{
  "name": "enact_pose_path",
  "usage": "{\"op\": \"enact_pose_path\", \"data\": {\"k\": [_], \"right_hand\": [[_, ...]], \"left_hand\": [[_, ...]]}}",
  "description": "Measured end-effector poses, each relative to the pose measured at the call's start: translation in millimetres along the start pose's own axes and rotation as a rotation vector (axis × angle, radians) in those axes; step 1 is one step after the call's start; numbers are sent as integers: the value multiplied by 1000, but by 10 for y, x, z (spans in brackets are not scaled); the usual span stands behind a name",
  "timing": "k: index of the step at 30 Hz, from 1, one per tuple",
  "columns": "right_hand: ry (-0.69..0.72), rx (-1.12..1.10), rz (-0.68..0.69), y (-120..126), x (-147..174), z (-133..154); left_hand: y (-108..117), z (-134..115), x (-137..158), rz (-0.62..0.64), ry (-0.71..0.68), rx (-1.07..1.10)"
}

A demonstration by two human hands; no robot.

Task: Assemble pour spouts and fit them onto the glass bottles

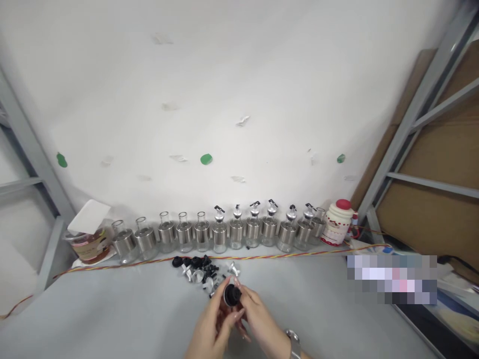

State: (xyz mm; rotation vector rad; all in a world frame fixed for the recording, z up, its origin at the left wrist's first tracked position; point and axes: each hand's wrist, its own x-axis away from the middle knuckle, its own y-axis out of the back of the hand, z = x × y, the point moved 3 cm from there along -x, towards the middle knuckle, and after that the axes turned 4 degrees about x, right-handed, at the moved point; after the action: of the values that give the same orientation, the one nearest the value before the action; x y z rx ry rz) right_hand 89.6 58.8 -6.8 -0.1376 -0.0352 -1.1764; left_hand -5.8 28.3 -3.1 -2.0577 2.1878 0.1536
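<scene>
Head view, lower centre: left hand [220, 319] and right hand [257, 310] clasp a black stopper [231, 295], apparently mid-assembly, seemingly needing careful alignment next.

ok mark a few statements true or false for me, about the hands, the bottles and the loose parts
1. The left hand and right hand hold a black piece together. True.
2. A watch is on the left wrist. False: the watch sits on the right one.
3. Every bottle has a pourer fitted. False: several bottles have open necks.
4. A red-topped jar stands at the row's right end. True.
5. The loose parts lie behind the bottles. False: the loose parts lie in front.
</scene>
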Motion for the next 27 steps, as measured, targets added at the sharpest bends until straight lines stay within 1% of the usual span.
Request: {"op": "enact_pose_path", "data": {"k": [2, 3, 4, 6, 7, 9, 11, 14, 17, 19, 21, 22, 24, 25, 27], "right_hand": [[13, 127, 14, 33, 30, 25], [68, 219, -13, 68, 54, 57], [154, 326, -62, 113, 81, 104], [370, 566, -167, 204, 143, 224], [468, 688, -186, 235, 169, 281], [595, 892, -152, 270, 198, 363], [661, 1024, -83, 277, 204, 406], [682, 1107, -14, 269, 193, 413], [706, 1136, 3, 264, 190, 402], [763, 1180, 44, 248, 199, 392], [828, 1217, 83, 225, 211, 372], [848, 1223, 86, 215, 214, 356], [861, 1204, 47, 194, 213, 312], [852, 1188, 16, 182, 209, 284], [790, 1153, -55, 158, 195, 224]], "left_hand": [[76, -8, -26, -24, -52, -100], [113, -16, -38, -27, -68, -154], [142, -28, -49, -22, -79, -215], [175, -71, -65, 4, -102, -355], [177, -100, -69, 14, -118, -421], [164, -155, -72, 17, -144, -505], [129, -182, -71, 39, -140, -506], [77, -161, -65, 101, -91, -417], [41, -93, -53, 181, 14, -275], [15, -53, -36, 249, 93, -181], [-9, -34, -17, 291, 128, -140], [-18, -29, -8, 298, 124, -155], [-21, -25, 9, 268, 73, -235], [-16, -24, 16, 237, 31, -283], [7, -18, 30, 162, -51, -358]]}}
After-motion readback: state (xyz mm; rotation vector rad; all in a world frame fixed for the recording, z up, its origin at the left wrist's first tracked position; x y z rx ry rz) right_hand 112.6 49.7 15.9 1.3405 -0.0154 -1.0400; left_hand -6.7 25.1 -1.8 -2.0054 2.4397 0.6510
